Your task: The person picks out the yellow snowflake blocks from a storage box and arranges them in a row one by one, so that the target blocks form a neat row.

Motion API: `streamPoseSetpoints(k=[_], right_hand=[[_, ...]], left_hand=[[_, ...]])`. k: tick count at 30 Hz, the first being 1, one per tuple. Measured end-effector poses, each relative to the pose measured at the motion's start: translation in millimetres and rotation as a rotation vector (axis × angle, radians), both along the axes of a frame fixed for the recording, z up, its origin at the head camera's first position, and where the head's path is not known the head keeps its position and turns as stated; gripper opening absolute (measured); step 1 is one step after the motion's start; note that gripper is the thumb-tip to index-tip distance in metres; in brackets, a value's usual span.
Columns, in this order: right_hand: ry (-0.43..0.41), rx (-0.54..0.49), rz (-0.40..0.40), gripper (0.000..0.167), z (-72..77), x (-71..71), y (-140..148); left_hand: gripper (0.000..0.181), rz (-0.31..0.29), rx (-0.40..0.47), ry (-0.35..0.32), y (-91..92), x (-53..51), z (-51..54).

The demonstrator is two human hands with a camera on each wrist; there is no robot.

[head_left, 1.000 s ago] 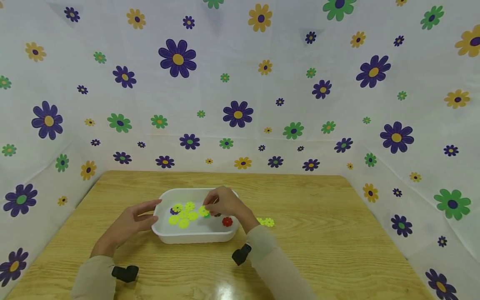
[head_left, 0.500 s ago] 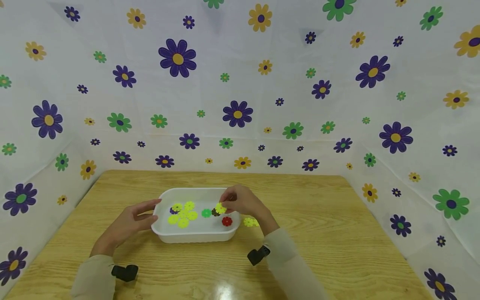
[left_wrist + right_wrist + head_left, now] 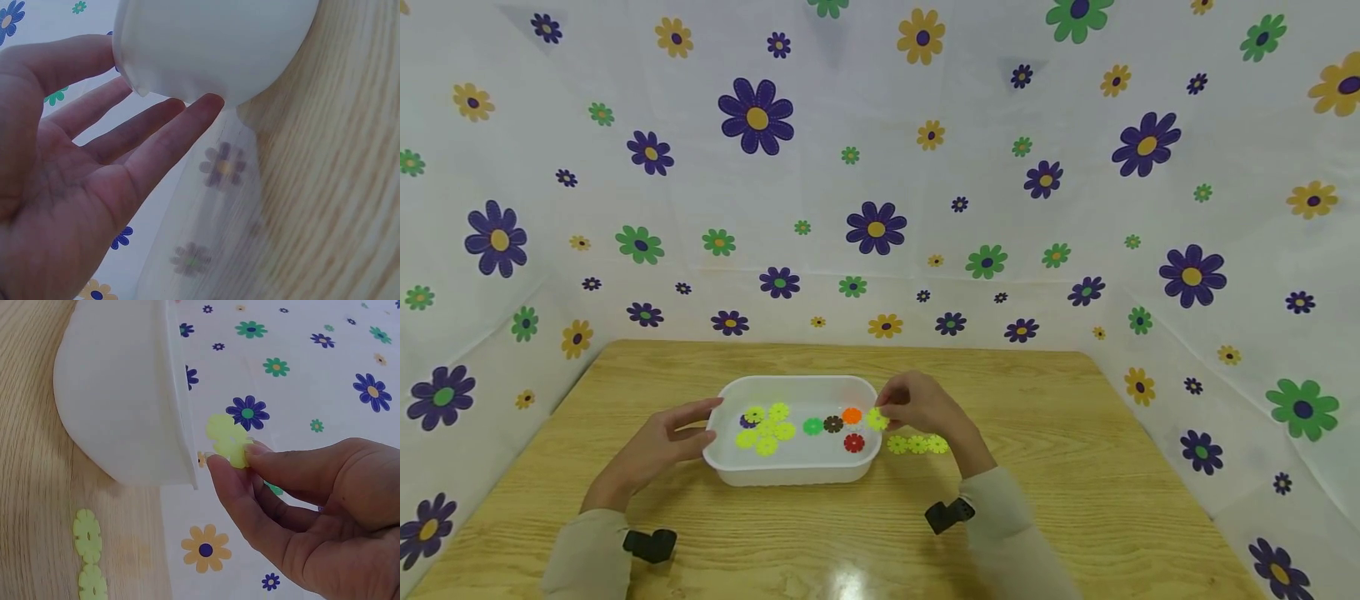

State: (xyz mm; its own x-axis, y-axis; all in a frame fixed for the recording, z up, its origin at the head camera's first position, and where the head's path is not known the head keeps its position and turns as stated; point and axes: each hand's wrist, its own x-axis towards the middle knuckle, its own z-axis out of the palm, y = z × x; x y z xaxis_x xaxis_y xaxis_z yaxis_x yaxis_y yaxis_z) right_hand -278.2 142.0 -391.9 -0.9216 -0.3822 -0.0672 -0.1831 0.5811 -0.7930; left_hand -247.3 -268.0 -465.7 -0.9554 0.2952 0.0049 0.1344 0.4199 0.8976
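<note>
A white plastic tub (image 3: 790, 475) stands on the table. My left hand (image 3: 664, 442) touches its left end with fingers fairly straight; in the left wrist view the left hand's fingertips (image 3: 209, 103) rest against the tub's wall. Over the tub's right rim, my right hand (image 3: 925, 408) pinches a yellow flower-shaped plastic disc (image 3: 225, 437) between thumb and fingers. Inside the tub lie several yellow discs (image 3: 767, 427), a purple one partly covered, a green disc (image 3: 813, 427), a brown disc (image 3: 832, 424), an orange disc (image 3: 852, 415) and a red disc (image 3: 853, 443).
Just right of the tub, a row of joined yellow discs (image 3: 917, 444) lies on the wooden table (image 3: 820, 542). A white flower-printed cloth (image 3: 820, 183) hangs behind the table and along both sides.
My right hand has moved right, carrying the yellow disc from above the tub's middle to its right rim. The orange disc has come into view. My left hand has stayed in place.
</note>
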Motion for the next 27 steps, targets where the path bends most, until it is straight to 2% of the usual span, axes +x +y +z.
streamPoseSetpoints(k=[9, 15, 27], right_hand=[[-0.035, -0.009, -0.07, 0.007, -2.2, 3.2, 28], [-0.029, 0.005, -0.103, 0.007, -7.4, 4.9, 43], [-0.028, -0.001, -0.104, 0.01, -12.3, 4.5, 67]], left_hand=[[0.062, 0.006, -0.012, 0.007, 0.8, 1.1, 0.7], [0.063, 0.005, -0.01, -0.001, 1.0, 1.8, 0.8], [0.064, 0.004, -0.013, -0.005, 1.2, 0.5, 2.2]])
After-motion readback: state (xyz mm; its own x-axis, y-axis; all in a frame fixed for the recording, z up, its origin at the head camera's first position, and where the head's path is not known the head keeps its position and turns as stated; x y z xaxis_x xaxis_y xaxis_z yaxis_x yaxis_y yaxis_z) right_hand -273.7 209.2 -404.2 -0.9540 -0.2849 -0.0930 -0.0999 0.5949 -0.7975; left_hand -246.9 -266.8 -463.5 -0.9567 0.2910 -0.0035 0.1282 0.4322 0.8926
